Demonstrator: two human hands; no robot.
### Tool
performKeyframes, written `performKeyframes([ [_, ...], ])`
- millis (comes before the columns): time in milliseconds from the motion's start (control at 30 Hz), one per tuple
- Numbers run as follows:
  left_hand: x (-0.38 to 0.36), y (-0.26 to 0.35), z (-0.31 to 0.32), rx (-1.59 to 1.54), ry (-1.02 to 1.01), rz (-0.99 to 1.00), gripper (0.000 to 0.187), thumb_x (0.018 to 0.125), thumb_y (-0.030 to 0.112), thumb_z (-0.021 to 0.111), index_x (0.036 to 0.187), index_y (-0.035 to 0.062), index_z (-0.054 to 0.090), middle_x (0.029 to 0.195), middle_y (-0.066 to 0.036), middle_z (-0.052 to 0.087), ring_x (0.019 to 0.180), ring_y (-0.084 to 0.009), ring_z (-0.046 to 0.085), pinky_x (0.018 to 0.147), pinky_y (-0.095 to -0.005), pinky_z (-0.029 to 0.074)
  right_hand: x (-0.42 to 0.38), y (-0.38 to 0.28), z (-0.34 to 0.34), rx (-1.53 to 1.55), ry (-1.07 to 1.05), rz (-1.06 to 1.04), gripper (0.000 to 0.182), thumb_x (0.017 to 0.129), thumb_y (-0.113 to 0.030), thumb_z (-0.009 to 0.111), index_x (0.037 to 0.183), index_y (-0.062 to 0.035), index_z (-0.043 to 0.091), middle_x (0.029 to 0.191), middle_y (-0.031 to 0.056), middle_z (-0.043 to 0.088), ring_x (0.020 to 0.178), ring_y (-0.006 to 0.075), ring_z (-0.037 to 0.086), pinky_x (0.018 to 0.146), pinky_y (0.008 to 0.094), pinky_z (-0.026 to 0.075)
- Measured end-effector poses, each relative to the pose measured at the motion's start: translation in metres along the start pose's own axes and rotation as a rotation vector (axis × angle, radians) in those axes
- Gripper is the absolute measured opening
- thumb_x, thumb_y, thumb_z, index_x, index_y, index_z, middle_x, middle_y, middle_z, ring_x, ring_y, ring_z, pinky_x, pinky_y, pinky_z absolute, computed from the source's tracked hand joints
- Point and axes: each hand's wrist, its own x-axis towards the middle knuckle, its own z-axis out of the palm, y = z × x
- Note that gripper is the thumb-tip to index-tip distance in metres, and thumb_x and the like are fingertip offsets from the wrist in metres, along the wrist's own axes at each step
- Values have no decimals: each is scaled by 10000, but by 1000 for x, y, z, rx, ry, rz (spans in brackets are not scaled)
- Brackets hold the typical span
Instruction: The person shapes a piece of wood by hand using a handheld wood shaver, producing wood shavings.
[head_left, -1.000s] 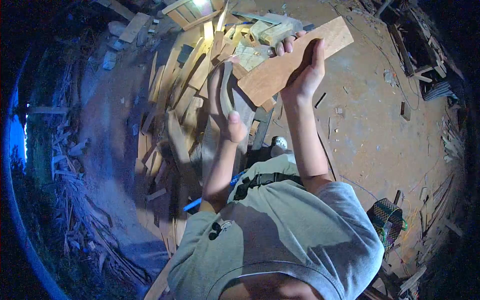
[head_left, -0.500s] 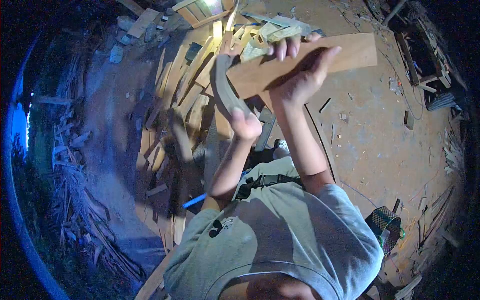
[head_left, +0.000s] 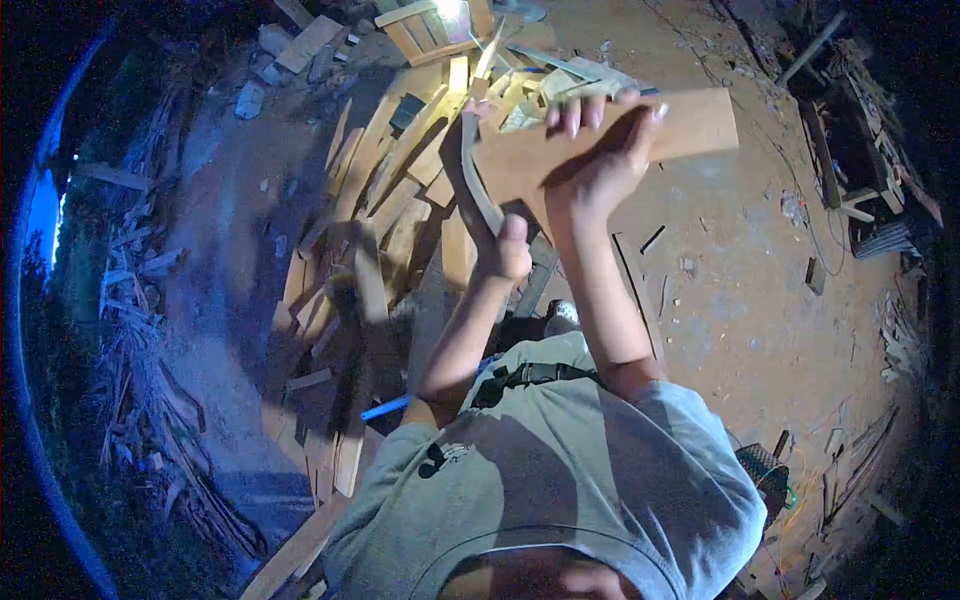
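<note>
The ground (head_left: 740, 300) spreads out to your R, w/ the wood pile (head_left: 405, 232) ahead & to your L, pieces lying at all angles, prob stiff but apt to slide if knocked.

Pale board (head_left: 522, 157) is up in front of you, over the R part of the pile as you look down, long side running roughly L–R. Looks like sawn wood: rigid, mod weight, prob not slippery, not fragile, tho cut edges may splinter. Your R hand (head_left: 600, 182) is gripping it, fingertips (head_left: 572, 115) showing at the far edge, thumb on the R side; that's around mid-length, a gd place since the ends shd balance. A hold out at a corner wld prob let it tip.

Dark curved piece (head_left: 475, 187) is at the board's L end; touching or just beside, can't tell. Your L hand (head_left: 512, 257) is closed round its near end, thumb on top, rest of that grip hidden. Looks stiff too, prob lighter than the board; the bend may make it twist, so nearer its mid wld be steadier, material unclear
</note>
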Motion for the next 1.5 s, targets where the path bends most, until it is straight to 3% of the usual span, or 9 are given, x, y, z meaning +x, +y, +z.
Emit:
performKeyframes([
  [200,4,-10,-27,-359,4,-161,642,785,394,418,1275,13,253,1277,-125,336,1183,-259,320,999,-386,221,-17,-2,-2,-6,-21,78,338,861,-465,366,812,-135,416,570,4,324,516,134,332,532,287,328],
  [300,-11,-14,-10,-48,-17,-89,640,782,386,418,1274,11,254,1265,-132,353,1159,-260,356,994,-387,236,5,1,13,32,-37,-49,346,860,-469,369,813,-129,417,577,15,332,521,142,337,540,287,333],
  [433,22,16,-1,26,117,-148,946,707,646,412,1280,-74,194,1280,-195,285,1205,-276,267,990,-410,205,-15,5,13,86,-41,56,338,872,-454,340,812,-130,414,583,16,335,531,146,351,537,290,330],
  [933,46,39,7,223,61,234,826,786,594,233,1291,-58,188,1282,-216,285,1197,-312,280,996,-420,183,-3,30,19,28,-103,-18,317,865,-453,363,835,-141,411,576,21,350,505,148,354,515,298,335],
  [1133,33,24,-36,-176,130,-12,666,830,423,269,1271,-76,238,1272,-198,338,1189,-276,323,1004,-378,192,-20,16,0,-53,-110,127,316,864,-438,375,818,-127,399,586,17,335,515,156,355,532,311,349],
  [1200,14,-28,-100,-99,178,-252,561,865,361,314,1262,-35,291,1281,-152,346,1200,-245,313,1008,-359,208,-15,7,-4,-31,-99,139,324,856,-451,387,831,-129,409,591,20,348,533,161,376,564,321,364],
  [1333,-7,-36,-128,876,-358,-370,557,796,312,526,1238,16,363,1188,-239,417,1119,-384,363,965,-409,247,-9,-2,-19,6,-66,192,344,845,-482,375,866,-142,420,590,27,373,542,168,402,582,325,373],
  [1400,-41,-50,-135,1358,-353,-33,653,743,374,557,1224,-17,351,1166,-263,417,1088,-419,369,959,-462,237,-12,-7,-18,-50,-41,188,358,846,-481,364,882,-129,414,583,39,390,533,179,411,574,326,375],
  [1500,-85,-95,-168,1464,-465,-236,750,714,406,534,1262,-33,270,1259,-241,331,1174,-366,303,971,-496,196,-16,-7,-27,-57,-72,157,364,856,-470,338,882,-113,402,575,52,403,530,189,419,562,318,370],
])
